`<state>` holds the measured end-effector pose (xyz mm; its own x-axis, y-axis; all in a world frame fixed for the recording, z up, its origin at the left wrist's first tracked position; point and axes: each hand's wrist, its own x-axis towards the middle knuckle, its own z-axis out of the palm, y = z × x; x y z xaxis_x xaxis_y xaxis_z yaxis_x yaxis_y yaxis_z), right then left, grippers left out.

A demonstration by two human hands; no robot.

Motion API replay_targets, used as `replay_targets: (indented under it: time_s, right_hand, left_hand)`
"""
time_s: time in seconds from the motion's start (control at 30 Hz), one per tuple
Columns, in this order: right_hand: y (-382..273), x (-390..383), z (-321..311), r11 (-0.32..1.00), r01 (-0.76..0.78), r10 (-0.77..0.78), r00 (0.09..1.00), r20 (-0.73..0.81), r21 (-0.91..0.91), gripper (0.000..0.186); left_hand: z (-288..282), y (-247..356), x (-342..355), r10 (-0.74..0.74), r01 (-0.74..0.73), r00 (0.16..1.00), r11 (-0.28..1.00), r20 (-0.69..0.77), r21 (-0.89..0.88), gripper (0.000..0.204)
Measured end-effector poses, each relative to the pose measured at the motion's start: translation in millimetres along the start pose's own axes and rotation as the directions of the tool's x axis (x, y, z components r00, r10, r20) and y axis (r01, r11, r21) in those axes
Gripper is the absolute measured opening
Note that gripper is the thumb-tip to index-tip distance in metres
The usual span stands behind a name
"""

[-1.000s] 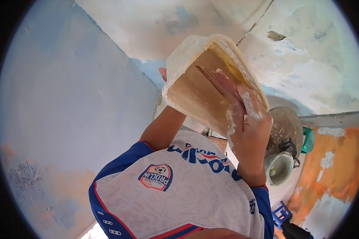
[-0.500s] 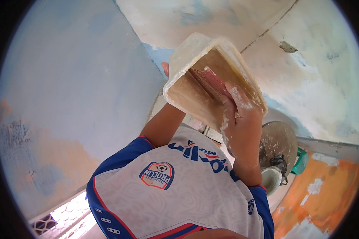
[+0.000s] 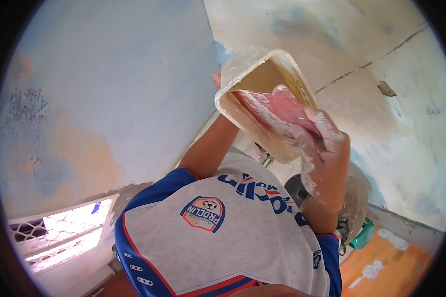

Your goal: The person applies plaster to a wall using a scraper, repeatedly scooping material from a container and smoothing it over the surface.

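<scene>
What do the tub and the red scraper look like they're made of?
The tub: probably plastic, dull and off-white, judging by its rounded, moulded-looking corners and crusted rim.
The red scraper: perhaps plastic or rubber, smooth beneath whitish smears; its solid colour suggests that, but the look can't settle which.

All the readable lettering stands on the white and blue shirt (image 3: 243,252). At five o'clock, large dark blue letters (image 3: 263,195) run in a slanting line across its chest, with smaller lettering (image 3: 258,180) beside them on the twelve o'clock side. Near half past six sits a tilted badge (image 3: 203,214) edged in blue and red, carrying a football drawing (image 3: 210,204), a bold word in capitals and a line of tiny print. Toward five o'clock, near the shirt's edge, a small dark blue emblem (image 3: 317,259) is too tiny to make out.
</scene>
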<state>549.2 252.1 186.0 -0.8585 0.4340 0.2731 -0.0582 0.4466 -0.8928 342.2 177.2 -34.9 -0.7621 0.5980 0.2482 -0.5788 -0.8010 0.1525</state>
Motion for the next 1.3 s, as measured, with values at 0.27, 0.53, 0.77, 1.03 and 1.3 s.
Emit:
replay_targets:
  time_s: [0.27, 0.53, 0.77, 1.03, 1.3]
  right_hand:
    - [5, 26, 20, 1.0, 0.008, -0.008, 0.998, 0.067, 0.001, 0.034]
    - [2, 50, 25, 0.885, -0.142, 0.135, 0.99, 0.046, 0.443, 0.039]
    - [12, 115, 0, 0.541, 0.183, 0.096, 0.956, -0.277, 0.821, 0.047]
    - [-102, 181, -65, 0.859, 0.493, -0.465, 0.633, -0.619, -0.14, 0.044]
    - [-94, 273, -80, 0.103, -0.157, -0.898, 0.411, -0.159, -0.982, 0.056]
  left_hand:
    - [-2, 22, 4, 0.023, -0.023, 1.0, 1.0, -0.01, 0.004, 0.082]
    - [-4, 56, 22, -0.067, 0.067, 0.997, 0.998, -0.038, 0.003, 0.082]
    - [-21, 93, 29, -0.26, 0.272, 0.957, 0.959, -0.13, 0.08, 0.082]
    - [7, 151, 76, -0.366, 0.375, 0.917, 0.926, -0.158, 0.032, 0.069]
    - [-38, 179, 112, -0.359, 0.353, 0.926, 0.933, -0.113, -0.068, 0.07]
